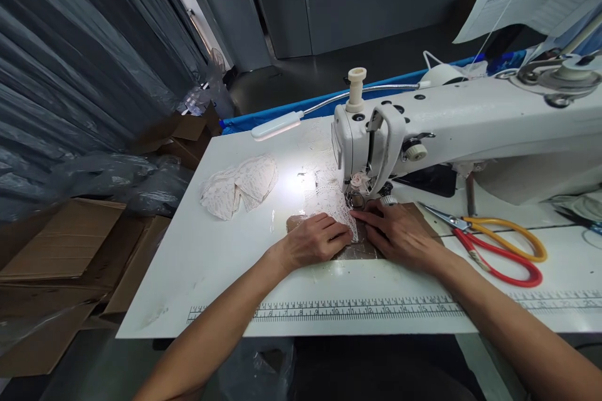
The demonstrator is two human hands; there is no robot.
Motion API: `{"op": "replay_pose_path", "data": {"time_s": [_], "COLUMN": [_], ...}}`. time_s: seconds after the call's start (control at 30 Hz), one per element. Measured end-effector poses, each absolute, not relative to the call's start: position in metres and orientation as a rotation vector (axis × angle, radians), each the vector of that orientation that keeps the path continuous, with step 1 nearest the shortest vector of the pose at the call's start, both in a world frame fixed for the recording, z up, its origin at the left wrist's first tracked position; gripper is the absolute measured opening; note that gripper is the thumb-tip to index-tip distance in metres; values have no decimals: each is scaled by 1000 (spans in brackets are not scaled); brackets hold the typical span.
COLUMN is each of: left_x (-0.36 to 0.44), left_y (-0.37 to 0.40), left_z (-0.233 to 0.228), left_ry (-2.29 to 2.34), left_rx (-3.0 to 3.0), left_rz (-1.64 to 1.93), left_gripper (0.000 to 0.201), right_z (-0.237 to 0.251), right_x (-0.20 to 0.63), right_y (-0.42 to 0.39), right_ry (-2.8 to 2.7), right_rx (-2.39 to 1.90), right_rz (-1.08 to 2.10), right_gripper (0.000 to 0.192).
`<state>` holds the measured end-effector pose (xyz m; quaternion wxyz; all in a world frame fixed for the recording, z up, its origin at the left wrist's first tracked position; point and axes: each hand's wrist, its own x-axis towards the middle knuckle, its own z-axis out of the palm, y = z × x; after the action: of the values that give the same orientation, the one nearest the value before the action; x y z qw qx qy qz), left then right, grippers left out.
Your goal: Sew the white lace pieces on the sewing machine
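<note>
A strip of white lace fabric (pixel 332 203) lies under the presser foot (pixel 356 200) of a white sewing machine (pixel 446 131). To the left of the needle, my left hand (pixel 316 241) has its fingers curled together on the lace's near edge. My right hand (pixel 399 232) lies close to the presser foot, fingers stretched, with the index fingertip touching the right side of the lace. Beneath both hands is a brown plate (pixel 360 252) set in the table. The needle tip is too small to make out.
Folded lace pieces (pixel 239 185) lie on the white table (pixel 226 269) at left. Scissors (pixel 493 241) with red and orange handles rest near my right wrist. A lamp (pixel 277 126) lights the lace. A printed ruler (pixel 329 309) runs along the front edge; cardboard boxes (pixel 61 238) stand left.
</note>
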<state>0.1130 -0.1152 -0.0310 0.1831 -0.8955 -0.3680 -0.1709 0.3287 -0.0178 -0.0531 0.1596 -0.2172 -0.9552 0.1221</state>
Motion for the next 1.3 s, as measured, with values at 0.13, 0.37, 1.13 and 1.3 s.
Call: {"op": "replay_pose_path", "data": {"time_s": [0.13, 0.37, 1.13, 1.3], "left_x": [115, 121, 114, 113], "left_y": [-116, -116, -112, -111], "left_z": [-30, -25, -34, -35], "left_ry": [-1148, -1351, -1464, -1488], "left_rx": [-2594, -2674, -2609, -2589], "left_rz": [-516, -396, -501, -526], "left_gripper": [17, 25, 32, 37], "right_z": [-50, -51, -45, -45], "right_x": [330, 330, 317, 318], "right_y": [-18, -20, -24, -26], "right_ry": [-2761, -2737, -2769, -2775], "right_rx": [-555, -549, -666, -684], "right_rz": [302, 220, -70, -26], "right_gripper": [39, 38, 42, 41]}}
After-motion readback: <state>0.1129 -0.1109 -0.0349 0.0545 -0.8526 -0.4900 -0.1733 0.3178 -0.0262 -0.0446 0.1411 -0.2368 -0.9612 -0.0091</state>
